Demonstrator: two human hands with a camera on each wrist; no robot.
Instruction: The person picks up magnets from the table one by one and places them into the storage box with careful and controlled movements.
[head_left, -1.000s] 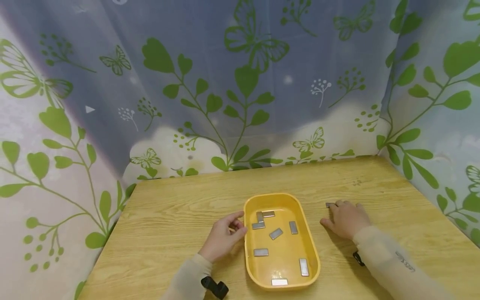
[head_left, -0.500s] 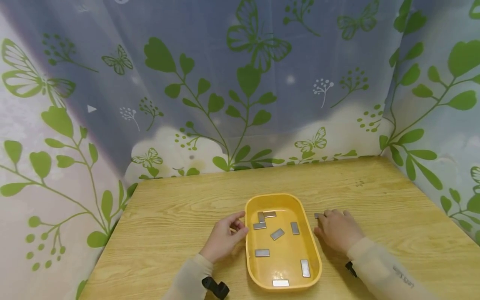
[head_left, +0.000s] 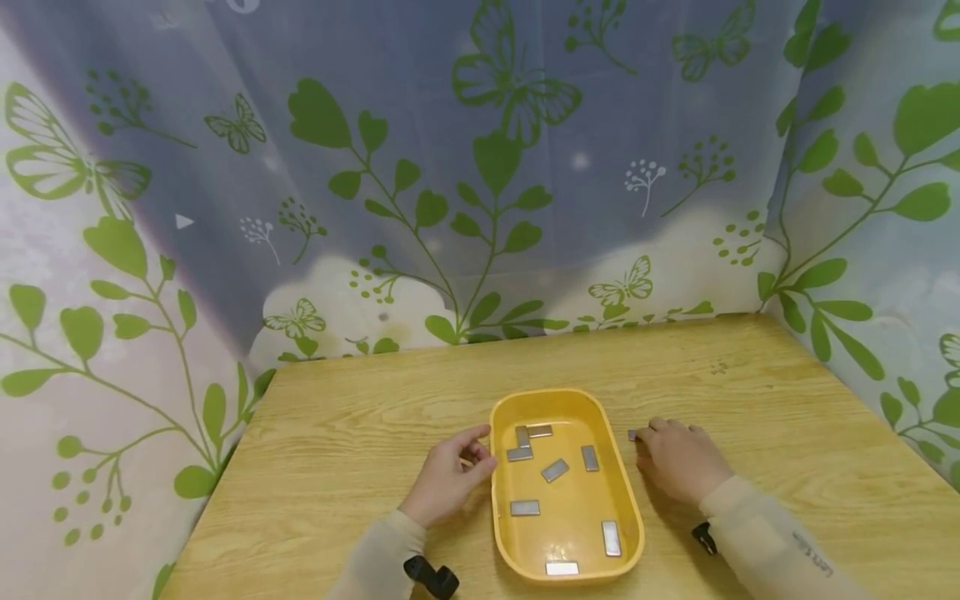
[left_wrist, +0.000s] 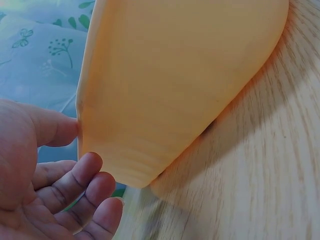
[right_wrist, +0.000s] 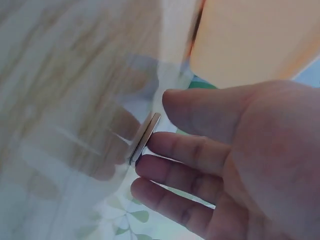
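Observation:
My left hand [head_left: 450, 475] is at the left side of a yellow plastic tray [head_left: 628, 500]. In the left wrist view its thumb touches the rim, while the other fingers are loosely bent beside the outer wall. Right of the tray, my right hand [head_left: 686, 458] reaches palm down to a small silver metal block [right_wrist: 146, 139] lying flat on the wooden table. The fingertips touch this block's edge, and the thumb is held apart from it. From the head only one end of it shows past the fingers.
Several similar silver blocks lie scattered on the tray's floor, one metal block [head_left: 555, 471] near the middle and another metal block [head_left: 611, 538] at the near right. A patterned curtain [head_left: 420, 208] closes off the table's [head_left: 360, 417] back and sides.
My right hand has moved left, toward the tray, sliding the small metal block along the table, then has nearly stopped. The left hand and the tray have stayed put.

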